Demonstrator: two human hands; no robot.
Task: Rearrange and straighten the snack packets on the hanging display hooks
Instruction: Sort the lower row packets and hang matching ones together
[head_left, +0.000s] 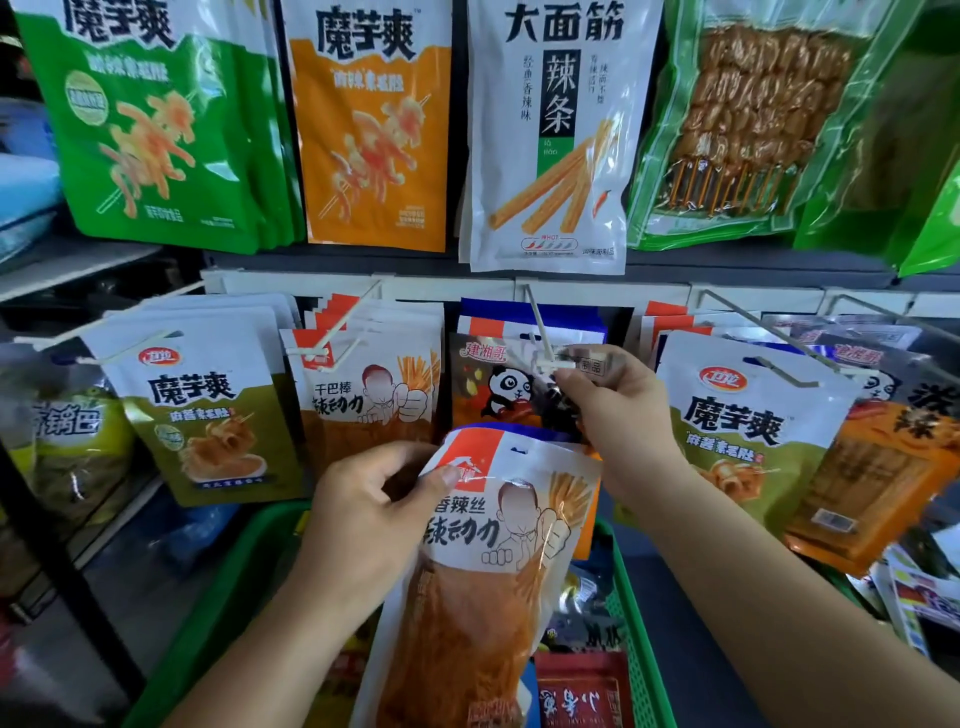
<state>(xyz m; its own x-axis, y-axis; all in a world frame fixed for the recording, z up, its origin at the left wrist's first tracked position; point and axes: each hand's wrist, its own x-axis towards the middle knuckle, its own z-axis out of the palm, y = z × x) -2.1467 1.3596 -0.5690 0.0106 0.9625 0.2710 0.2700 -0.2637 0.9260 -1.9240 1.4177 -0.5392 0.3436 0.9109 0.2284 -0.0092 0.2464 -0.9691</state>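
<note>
Four packets (550, 130) hang side by side across the top of the frame. Below them a second row (208, 415) hangs on hooks (337, 332). At centre a loose packet (498, 545) lies before the front packet (493, 384) on the middle hook (540, 332), above a basket (218, 597) at the bottom.

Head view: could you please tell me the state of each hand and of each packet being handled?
Left hand, gripping the top of the spicy-strip packet.
Right hand, pinching the top of the panda packet.
Spicy-strip packet, off the hooks, held above the green basket.
Panda packet, top edge at the centre hook tip.
</note>
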